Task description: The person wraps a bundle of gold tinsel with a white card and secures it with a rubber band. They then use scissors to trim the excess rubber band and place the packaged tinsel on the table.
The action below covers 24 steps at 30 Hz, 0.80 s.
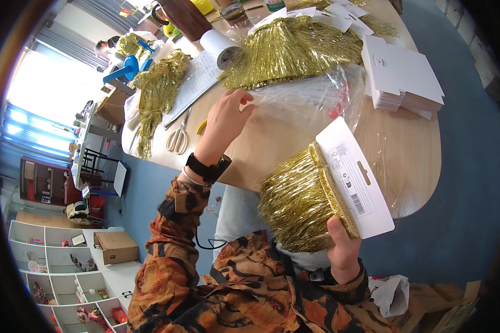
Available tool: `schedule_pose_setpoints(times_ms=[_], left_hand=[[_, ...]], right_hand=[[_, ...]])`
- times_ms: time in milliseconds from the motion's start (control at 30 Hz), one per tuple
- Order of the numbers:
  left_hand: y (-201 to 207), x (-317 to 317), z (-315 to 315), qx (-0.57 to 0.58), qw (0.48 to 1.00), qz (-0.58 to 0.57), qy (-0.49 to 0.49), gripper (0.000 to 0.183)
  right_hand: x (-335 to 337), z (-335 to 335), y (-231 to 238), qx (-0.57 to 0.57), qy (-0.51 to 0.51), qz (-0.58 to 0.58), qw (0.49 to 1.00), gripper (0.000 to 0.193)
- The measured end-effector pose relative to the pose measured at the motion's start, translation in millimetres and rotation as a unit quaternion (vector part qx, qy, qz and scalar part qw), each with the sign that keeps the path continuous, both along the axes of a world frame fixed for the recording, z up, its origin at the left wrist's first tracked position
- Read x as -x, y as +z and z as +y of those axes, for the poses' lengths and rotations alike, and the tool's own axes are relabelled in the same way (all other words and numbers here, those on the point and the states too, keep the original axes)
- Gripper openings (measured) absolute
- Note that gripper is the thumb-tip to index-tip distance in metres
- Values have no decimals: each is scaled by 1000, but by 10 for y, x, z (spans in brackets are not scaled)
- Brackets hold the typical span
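Note:
Low at the right, my right hand [343, 250] grips a gold tinsel fringe [294, 200] by its lower corner, thumb on top. A white header card [358, 183] with a hang slot and a barcode runs along the fringe's braided edge. Over the table, my left hand [230, 116] is closed, with thumb and fingertips at the left end of a clear plastic bag [311, 102]; it seems to pinch the bag's edge. The bag lies crumpled in front of a heap of carded gold fringes [294, 50].
White cards [403, 72] are stacked at the table's right. Scissors [178, 140], a written sheet [194, 83], a white roll [221, 49] and more gold tinsel [160, 89] lie at the left. A brown jug [183, 16] stands behind. White shelves [66, 266] stand lower left.

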<state>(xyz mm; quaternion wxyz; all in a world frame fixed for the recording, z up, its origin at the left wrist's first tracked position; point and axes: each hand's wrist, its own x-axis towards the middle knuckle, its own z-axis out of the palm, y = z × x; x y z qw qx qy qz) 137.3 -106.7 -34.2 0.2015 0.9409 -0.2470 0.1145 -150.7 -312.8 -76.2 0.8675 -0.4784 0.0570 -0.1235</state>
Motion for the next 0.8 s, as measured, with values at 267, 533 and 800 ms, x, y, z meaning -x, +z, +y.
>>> schedule_pose_setpoints(times_ms=[267,533,800], left_hand=[[12,-124,-4,-3,991,134,12,17],[283,421,417,-4,994,97,43,24],[533,971,775,33,975,105,193,16]], right_hand=[[-72,-106,-33,-20,-13,12,1000,51],[-130,-153,-48,-56,-21,63,996,49],[-230,-32,152,-96,-9,43,994,50]])
